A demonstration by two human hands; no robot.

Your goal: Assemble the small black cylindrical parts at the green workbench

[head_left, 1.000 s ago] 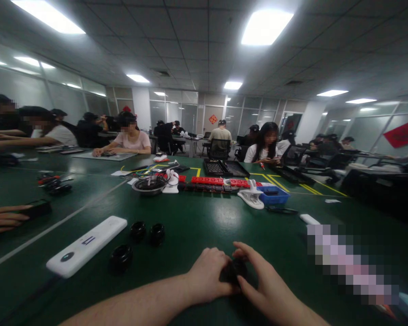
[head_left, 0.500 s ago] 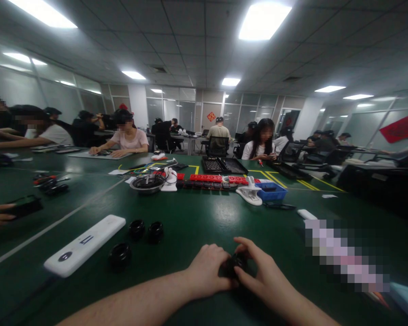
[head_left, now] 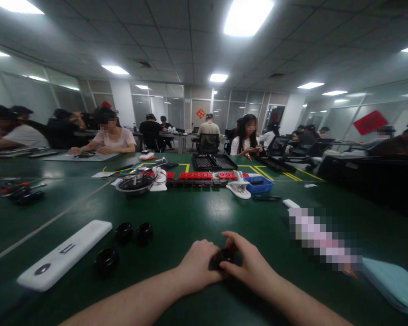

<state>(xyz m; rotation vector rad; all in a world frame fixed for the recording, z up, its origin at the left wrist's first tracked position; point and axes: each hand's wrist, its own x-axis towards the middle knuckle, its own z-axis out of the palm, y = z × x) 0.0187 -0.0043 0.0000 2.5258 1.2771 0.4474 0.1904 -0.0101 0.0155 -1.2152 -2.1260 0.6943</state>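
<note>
My left hand [head_left: 197,265] is closed around one side of a small, shiny black ring-shaped part [head_left: 226,257], low over the green table. From the other side my right hand [head_left: 250,257] grips the same part between thumb and fingers. Most of it is hidden by the fingers. To the left of my hands lie three similar black rings: one at the front [head_left: 106,261], one behind it [head_left: 124,232] and one a little to the right [head_left: 144,233].
A long white device [head_left: 66,256] lies at left. Across the middle stand a black round dish [head_left: 132,186], a row of red blocks [head_left: 196,175], a white clamp [head_left: 238,186] and a blue bin [head_left: 260,184]. A light-blue pad [head_left: 392,283] lies at right. Several people sit beyond.
The view has swung right, so table things appear further left. Another person's hand at the far left has left the picture. Both my hands keep their hold on the black ring.
</note>
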